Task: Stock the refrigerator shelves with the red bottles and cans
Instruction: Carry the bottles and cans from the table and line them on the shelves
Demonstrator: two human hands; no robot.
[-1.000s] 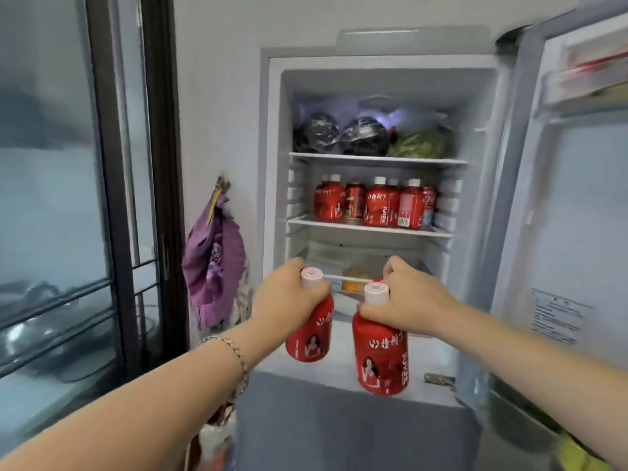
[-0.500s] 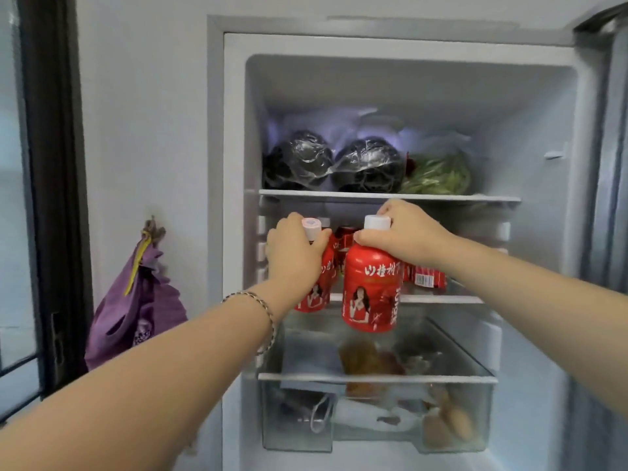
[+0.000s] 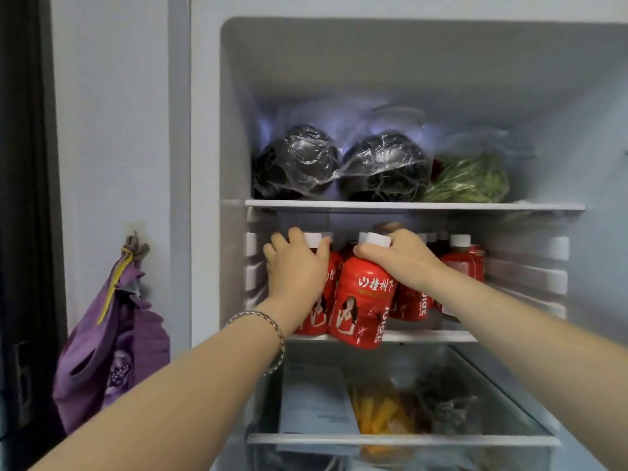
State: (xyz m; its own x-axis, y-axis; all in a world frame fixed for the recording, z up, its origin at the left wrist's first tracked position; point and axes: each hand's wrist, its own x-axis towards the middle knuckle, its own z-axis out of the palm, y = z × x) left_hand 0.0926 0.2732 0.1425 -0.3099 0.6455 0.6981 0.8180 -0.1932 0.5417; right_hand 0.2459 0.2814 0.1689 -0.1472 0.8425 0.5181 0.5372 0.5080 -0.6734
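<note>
- On the middle shelf [image 3: 424,335], just toward 6 o'clock of frame centre, both hands are busy. The left hand [image 3: 297,263] curls over the neck of the left bottle [image 3: 331,277]. The right hand [image 3: 401,258] grips the right bottle [image 3: 365,307] round its white cap and shoulder.
- The left bottle sits at the shelf's 9 o'clock end. The right bottle is just beside it toward 3 o'clock, slightly tilted, with its base overlapping the shelf's front lip.
- The stocked bottles [image 3: 462,263] stand close-packed behind it and on toward 3 o'clock.
- Risk: if the right bottle is released before its base is fully on the shelf, it would likely tip forward and drop toward the drawer [image 3: 407,440] at 6 o'clock.
- Risk: there is little room behind, so a firm push on either bottle could knock the stocked row over.
- Risk: the top shelf [image 3: 407,205] hangs low at 12 o'clock of the caps, so knuckles or a cap could catch on it.
- Hidden: the left hand and wrist cover most of the left bottle, so I cannot tell whether its base rests on the shelf.
- Hidden: no cans can be picked out behind the hands.
- Unclear: a dark rounded shape at 12 o'clock of the right hand, and the blurred drawer contents.
- Cut off: the fridge's 3 o'clock side, by the frame edge.
</note>
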